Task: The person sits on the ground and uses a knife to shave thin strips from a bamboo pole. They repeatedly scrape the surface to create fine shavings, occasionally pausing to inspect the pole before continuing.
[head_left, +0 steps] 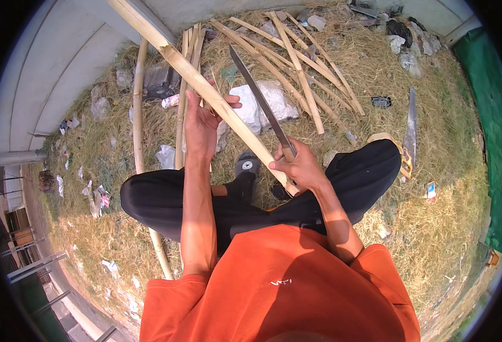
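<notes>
A long split bamboo strip slants from the upper left down to between my knees, its pale inner face up. My left hand supports it around the middle, with the thumb on one side and fingers passing beneath to the other. My right hand is closed around the wooden handle of a long knife. The dark blade points up and away, beside the strip and apart from it for most of its length. The strip's lower end lies close by my right hand, and I cannot tell whether they touch.
Several bamboo strips lie piled beyond a white rock. One bamboo pole runs past my left knee. At the right rests a handsaw with a yellow handle. Litter dots the dry grass, bounded by a wall and green sheeting.
</notes>
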Motion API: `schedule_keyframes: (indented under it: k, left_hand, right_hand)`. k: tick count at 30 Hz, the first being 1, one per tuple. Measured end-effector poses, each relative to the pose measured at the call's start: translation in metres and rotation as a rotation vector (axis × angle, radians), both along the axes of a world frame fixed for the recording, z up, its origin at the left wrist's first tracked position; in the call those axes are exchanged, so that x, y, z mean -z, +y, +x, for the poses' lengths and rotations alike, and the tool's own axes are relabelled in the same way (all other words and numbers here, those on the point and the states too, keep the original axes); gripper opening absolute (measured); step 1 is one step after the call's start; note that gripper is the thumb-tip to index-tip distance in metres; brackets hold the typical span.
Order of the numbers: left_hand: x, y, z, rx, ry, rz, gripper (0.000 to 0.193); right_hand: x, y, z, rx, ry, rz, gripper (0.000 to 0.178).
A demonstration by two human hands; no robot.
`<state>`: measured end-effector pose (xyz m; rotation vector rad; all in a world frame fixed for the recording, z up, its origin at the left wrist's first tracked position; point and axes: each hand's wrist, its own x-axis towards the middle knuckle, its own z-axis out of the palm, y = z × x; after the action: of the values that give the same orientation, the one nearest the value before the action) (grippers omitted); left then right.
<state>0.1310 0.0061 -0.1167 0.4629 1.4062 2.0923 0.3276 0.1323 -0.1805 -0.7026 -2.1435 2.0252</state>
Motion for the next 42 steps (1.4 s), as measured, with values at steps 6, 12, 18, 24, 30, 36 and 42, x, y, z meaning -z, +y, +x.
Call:
schedule_keyframes:
  k: [6, 12, 18, 24, 30, 36, 42]
  left_hand:
    - [-0.066, -0.009, -0.116, 0.068, -0.027, 0.251, 0.074]
    - [-0.129, -0.009, -0.135, -0.355, 0.356, 0.138, 0.030]
    - [-0.119, 0.018, -0.087, -0.705, 0.684, 0.109, 0.032]
    - [-0.054, 0.035, -0.087, -0.610, 0.838, 0.053, 0.046]
    - [-0.042, 0.046, -0.104, -0.666, 0.932, 0.034, 0.046]
    - [-0.039, 0.044, -0.109, -0.793, 0.893, 0.006, 0.046]
    - [-0.034, 0.050, -0.104, -0.862, 0.885, 0.001, 0.042]
  right_hand:
    - [-0.018, 0.004, -0.002, -0.126, 0.046, 0.014, 0.027]
    - [-0.013, 0.008, -0.038, 0.158, 0.007, 0.342, 0.031]
    - [0.016, 0.001, -0.040, 0.343, -0.063, 0.035, 0.047]
    - [0.046, -0.017, -0.031, 0.278, -0.270, 0.093, 0.048]
    - [0.054, -0.021, -0.031, 0.233, -0.317, 0.026, 0.048]
    - [0.042, -0.031, -0.054, 0.217, -0.238, 0.052, 0.050]
    - [0.071, -0.049, -0.065, 0.156, -0.305, 0.077, 0.057]
